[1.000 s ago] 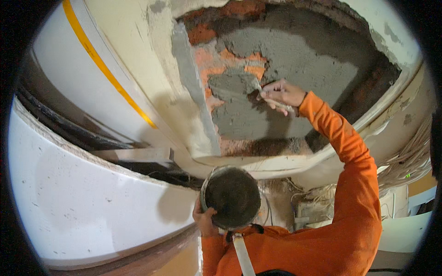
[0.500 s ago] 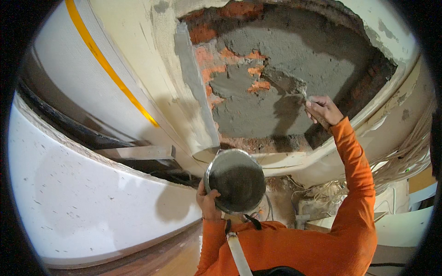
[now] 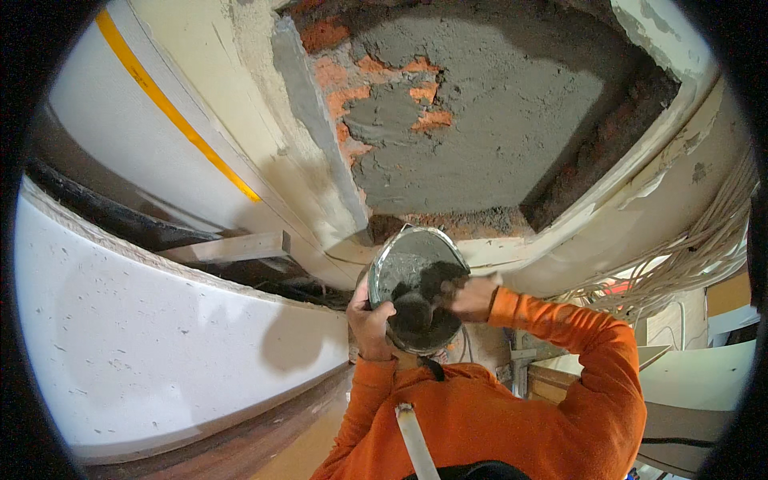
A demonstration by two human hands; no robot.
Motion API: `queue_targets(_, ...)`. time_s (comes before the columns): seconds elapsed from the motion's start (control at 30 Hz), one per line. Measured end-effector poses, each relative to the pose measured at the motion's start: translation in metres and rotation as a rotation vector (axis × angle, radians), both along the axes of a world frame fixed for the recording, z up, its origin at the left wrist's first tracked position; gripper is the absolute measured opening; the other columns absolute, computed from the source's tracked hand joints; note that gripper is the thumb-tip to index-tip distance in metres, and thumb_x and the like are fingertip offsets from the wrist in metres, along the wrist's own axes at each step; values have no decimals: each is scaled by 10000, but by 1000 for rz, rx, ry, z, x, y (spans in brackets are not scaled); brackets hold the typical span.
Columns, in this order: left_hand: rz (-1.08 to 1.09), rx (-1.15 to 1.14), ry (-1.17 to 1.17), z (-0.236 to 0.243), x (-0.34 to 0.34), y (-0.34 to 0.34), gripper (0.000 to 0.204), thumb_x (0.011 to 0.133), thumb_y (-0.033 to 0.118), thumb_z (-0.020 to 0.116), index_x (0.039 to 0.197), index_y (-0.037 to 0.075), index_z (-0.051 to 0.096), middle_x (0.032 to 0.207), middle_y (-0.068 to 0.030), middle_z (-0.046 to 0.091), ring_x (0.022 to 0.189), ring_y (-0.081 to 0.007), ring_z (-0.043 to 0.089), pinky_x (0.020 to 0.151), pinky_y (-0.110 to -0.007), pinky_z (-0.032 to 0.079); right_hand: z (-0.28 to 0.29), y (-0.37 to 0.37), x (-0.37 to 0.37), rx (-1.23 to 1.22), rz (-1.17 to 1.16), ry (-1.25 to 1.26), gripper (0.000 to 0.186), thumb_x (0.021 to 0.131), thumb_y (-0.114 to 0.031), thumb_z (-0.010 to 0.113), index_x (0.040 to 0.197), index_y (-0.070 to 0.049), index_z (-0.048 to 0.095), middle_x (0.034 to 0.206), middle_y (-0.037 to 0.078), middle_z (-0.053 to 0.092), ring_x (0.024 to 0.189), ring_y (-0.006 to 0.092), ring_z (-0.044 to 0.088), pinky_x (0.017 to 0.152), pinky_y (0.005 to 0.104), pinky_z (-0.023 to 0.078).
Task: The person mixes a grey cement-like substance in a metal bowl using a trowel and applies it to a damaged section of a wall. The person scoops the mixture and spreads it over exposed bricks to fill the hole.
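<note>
Hands [image 3: 376,316] on round, mortar-smeared metal bowl [image 3: 416,292]

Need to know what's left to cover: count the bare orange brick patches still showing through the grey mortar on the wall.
5 at least: one at the top left corner, one below it, one near the top centre, two mid-patch. Shadowed edges may hide more.

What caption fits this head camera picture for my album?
Left hand holds a mortar bowl while right hand scoops inside, below the patched brick wall.
</note>
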State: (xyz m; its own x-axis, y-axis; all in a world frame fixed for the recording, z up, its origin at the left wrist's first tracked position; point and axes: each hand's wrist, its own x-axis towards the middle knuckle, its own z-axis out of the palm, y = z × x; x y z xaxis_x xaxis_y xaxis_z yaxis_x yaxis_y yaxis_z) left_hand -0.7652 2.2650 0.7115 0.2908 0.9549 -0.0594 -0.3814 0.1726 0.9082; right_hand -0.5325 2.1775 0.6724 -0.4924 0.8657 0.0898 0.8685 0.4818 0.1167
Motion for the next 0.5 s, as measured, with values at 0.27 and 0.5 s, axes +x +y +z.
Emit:
queue_targets(0.27,18,-17,-52,-12,-20,-21,675,603,-29,589,1277,-53,593,1138,-77,659,988,-192,632,857,-295,505,-15,-32,-13,-126,-166,663,254,913,-338,635,1132,-230,702,855,140,706,687,350,684,579,474,552)
queue_targets(0.5,36,-112,-41,1,-34,-22,698,589,-26,590,1286,-72,584,1104,-88,664,966,-194,629,876,-282,499,1,-48,10,-96,-342,880,293,866,-337,714,1047,-110,747,890,127,715,658,332,670,598,411,543)
